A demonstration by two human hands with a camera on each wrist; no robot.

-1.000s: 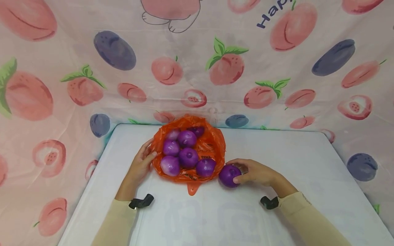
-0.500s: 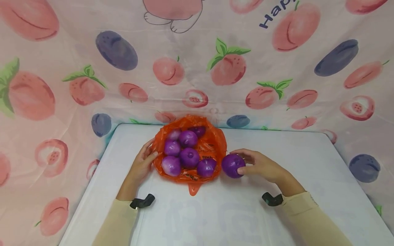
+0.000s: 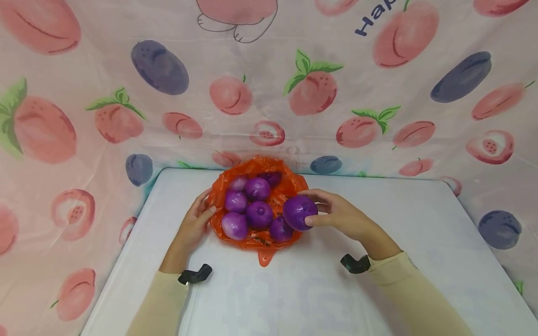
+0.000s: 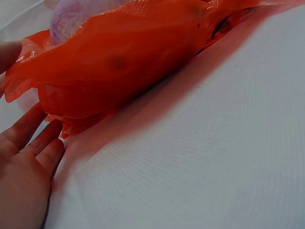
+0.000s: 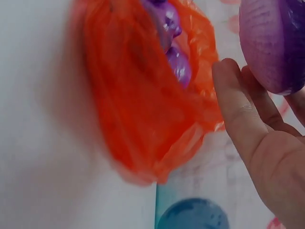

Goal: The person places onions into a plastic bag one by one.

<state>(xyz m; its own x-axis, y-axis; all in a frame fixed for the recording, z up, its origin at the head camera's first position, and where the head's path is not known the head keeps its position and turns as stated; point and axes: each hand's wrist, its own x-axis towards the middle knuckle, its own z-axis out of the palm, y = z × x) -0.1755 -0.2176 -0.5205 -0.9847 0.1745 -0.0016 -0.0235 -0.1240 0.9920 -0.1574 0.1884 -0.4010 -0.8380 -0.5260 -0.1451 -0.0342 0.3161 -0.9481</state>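
Note:
Several glossy purple onions [image 3: 259, 214] lie in an orange plastic bag [image 3: 257, 163], its mouth spread wide on the table. My right hand [image 3: 342, 217] holds one more onion [image 3: 299, 213] between thumb and fingers, above the bag's right rim; from the head it partly covers an onion below. The right wrist view shows this held onion [image 5: 271, 45] at the upper right, pale on one side, apart from the bag. On the bag's left side, my left hand [image 3: 194, 226] grips the rim, thumb at the edge and fingers along the outside; the left wrist view shows its fingers [image 4: 33, 126] against the plastic.
The white table [image 3: 269, 298] reaches back to a pink cloth [image 3: 290, 42] printed with peaches and plums, hanging behind and at the sides. A bag handle flap [image 3: 265, 256] points toward me. Black wrist mounts [image 3: 195, 274] sit on both wrists.
My right hand has lifted the onion from the table beside the bag and carried it left and up over the bag's right rim. The left hand stays on the bag.

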